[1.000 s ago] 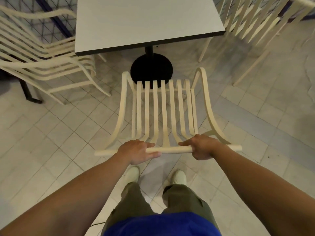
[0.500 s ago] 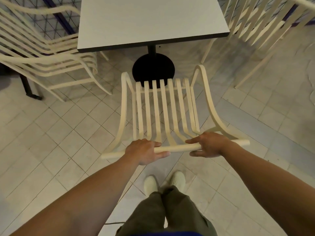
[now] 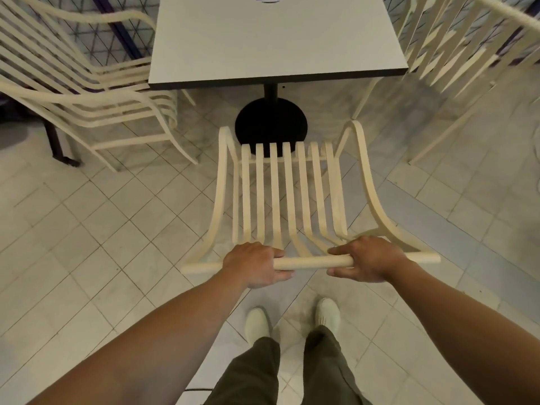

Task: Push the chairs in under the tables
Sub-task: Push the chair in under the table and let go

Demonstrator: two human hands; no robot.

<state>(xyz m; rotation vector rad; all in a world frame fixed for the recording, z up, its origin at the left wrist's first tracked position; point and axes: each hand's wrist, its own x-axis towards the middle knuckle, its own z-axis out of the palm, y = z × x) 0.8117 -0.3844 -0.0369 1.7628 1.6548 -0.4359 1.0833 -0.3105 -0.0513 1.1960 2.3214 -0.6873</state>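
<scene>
A cream slatted chair stands in front of me, its seat pointing at a square white table on a black pedestal base. My left hand grips the chair's top back rail left of centre. My right hand grips the same rail right of centre. The front edge of the seat sits over the near side of the pedestal base, short of the table's near edge.
A second cream slatted chair stands at the table's left side, and a third at its right. A dark table leg shows at far left. The floor is pale tile; my feet stand just behind the chair.
The chair has slid forward towards the table with both hands on its back rail, and I have stepped forward after it.
</scene>
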